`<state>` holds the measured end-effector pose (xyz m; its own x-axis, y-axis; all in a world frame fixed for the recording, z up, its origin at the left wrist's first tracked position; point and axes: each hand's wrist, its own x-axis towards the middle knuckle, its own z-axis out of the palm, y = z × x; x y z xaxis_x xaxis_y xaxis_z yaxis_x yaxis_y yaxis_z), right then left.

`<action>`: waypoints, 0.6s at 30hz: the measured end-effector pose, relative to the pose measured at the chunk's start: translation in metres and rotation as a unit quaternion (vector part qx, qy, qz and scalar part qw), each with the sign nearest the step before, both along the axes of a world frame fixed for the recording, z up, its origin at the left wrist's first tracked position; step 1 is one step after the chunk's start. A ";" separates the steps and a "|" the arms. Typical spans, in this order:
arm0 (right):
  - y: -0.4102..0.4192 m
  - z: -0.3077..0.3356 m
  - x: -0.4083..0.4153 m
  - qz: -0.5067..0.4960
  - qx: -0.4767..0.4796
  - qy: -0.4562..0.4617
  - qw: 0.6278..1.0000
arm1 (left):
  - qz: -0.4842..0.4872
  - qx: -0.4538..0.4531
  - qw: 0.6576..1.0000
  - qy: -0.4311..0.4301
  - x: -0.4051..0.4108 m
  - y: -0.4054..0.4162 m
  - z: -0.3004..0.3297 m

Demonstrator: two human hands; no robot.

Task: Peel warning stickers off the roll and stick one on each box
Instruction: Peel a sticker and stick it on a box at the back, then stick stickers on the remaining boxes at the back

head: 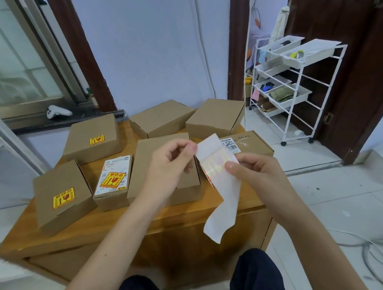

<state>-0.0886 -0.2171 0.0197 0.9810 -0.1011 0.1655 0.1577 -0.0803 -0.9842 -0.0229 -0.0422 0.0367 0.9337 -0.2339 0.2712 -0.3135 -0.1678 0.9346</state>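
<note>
Both hands raised over the wooden table (pixel 102 230), working a strip of sticker backing paper (pixel 224 200). Left hand (pixel 171 165): fingers curled, thumb and forefinger pinching the strip's upper white edge. Right hand (pixel 250 173): thumb pressed on the strip's near face, other fingers hidden behind it. Strip hangs down past the table front, lower end curling free. Yellow-red print shows faintly through the paper near the right thumb, one red edge at the left side; cannot tell how far a sticker is lifted. No roll visible as such.

Seven cardboard boxes on the table. Three carry a yellow warning sticker: near-left box (pixel 62 197), box behind it (pixel 92 137), and small white-labelled box (pixel 113 182) between them and the centre. Centre box (pixel 160 154) bare on top, its near half hidden by the left hand. Two rear boxes (pixel 161 117) (pixel 215 118) bare on top. Right box (pixel 251 142) shows a barcode label and scrawled writing, illegible; its front part is covered by the strip and right hand.

White wire rack (pixel 292 87) stands by the doorway, well apart from the table.
</note>
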 end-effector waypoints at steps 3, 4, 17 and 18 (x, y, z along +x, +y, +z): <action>-0.004 -0.003 0.009 -0.012 -0.003 0.001 1.000 | -0.009 -0.045 0.997 0.061 0.015 -0.004 -0.005; -0.005 -0.004 0.012 -0.015 -0.002 0.002 1.000 | -0.012 -0.055 0.996 0.071 0.020 -0.006 -0.007; -0.022 -0.017 0.059 -0.073 -0.001 0.014 0.997 | -0.027 -0.099 0.990 0.097 0.089 -0.009 -0.015; -0.023 -0.018 0.063 -0.077 0.003 0.014 0.997 | -0.025 -0.101 0.990 0.094 0.096 -0.009 -0.016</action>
<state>-0.0259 -0.2400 0.0019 0.9582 -0.2516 0.1365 0.1158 -0.0952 -0.9887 0.0726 -0.0510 0.0206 0.9609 -0.2393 0.1394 -0.1338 0.0395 0.9902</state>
